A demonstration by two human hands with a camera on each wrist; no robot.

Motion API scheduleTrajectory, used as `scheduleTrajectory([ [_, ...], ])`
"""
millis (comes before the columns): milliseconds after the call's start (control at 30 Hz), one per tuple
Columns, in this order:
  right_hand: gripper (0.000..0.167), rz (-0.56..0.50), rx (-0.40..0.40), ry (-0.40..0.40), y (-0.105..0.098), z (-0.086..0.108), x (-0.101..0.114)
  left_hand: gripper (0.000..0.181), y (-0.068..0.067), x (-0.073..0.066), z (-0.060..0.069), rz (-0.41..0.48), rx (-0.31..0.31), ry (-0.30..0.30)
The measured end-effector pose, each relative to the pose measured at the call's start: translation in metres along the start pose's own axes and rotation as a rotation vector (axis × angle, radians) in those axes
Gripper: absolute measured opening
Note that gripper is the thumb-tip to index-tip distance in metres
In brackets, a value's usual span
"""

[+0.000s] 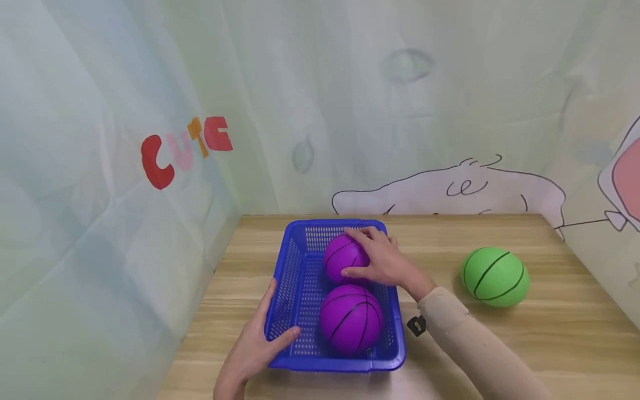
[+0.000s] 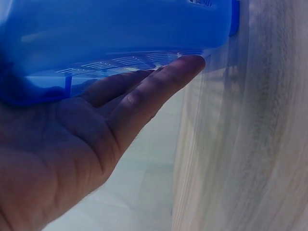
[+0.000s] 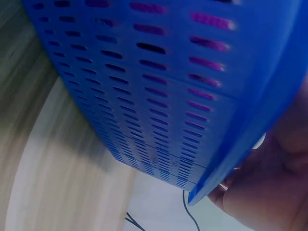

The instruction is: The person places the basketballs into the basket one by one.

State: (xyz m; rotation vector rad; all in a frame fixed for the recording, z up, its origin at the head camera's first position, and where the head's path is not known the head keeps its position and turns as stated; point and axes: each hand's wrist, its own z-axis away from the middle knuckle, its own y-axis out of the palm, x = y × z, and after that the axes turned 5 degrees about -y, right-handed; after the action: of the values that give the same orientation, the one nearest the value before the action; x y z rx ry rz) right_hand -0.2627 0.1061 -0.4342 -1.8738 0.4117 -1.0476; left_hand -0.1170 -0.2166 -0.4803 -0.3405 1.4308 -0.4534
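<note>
A blue basket (image 1: 337, 365) with slotted walls stands on the table. My left hand (image 1: 256, 339) holds its left side, thumb over the rim and fingers along the outside; in the left wrist view those fingers (image 2: 159, 89) lie against the basket wall (image 2: 120, 29). Inside the basket, on its right side, are two purple balls with black lines. My right hand (image 1: 382, 258) reaches over the right rim and grips the far purple ball (image 1: 340, 261). The near purple ball (image 1: 351, 320) is untouched. In the right wrist view purple shows through the slots of the basket wall (image 3: 144, 96), with part of my right hand (image 3: 272, 178) beyond the rim.
A green ball (image 1: 495, 276) with black lines rests on the wooden table (image 1: 565, 333), right of the basket. A small black object (image 1: 416, 325) is beside my right sleeve. Printed cloth (image 1: 310, 83) hangs behind the table and at both sides.
</note>
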Motion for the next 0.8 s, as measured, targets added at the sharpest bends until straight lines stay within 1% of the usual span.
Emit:
scheduleTrajectory([
  [100,0.085,0.009,-0.007,-0.028,0.000,0.001,0.000,0.114,0.000,0.000,-0.001,-0.006,-0.003,0.008],
  [167,0.083,0.015,-0.011,-0.035,-0.001,0.002,0.001,0.114,0.000,-0.001,-0.001,-0.009,-0.002,0.009],
  [333,0.099,0.032,0.004,-0.032,-0.005,0.008,0.004,0.114,0.000,-0.001,0.000,-0.009,0.003,-0.003],
  [467,0.107,0.033,0.010,-0.038,-0.008,0.013,0.007,0.114,-0.001,-0.002,0.001,-0.008,0.007,-0.022],
  [600,0.109,0.025,-0.007,-0.044,-0.011,0.016,0.008,0.115,-0.002,-0.004,0.000,-0.012,0.008,-0.028],
  [800,0.104,0.024,-0.011,-0.043,-0.016,0.021,0.008,0.116,-0.001,-0.006,0.000,-0.021,0.009,-0.058],
])
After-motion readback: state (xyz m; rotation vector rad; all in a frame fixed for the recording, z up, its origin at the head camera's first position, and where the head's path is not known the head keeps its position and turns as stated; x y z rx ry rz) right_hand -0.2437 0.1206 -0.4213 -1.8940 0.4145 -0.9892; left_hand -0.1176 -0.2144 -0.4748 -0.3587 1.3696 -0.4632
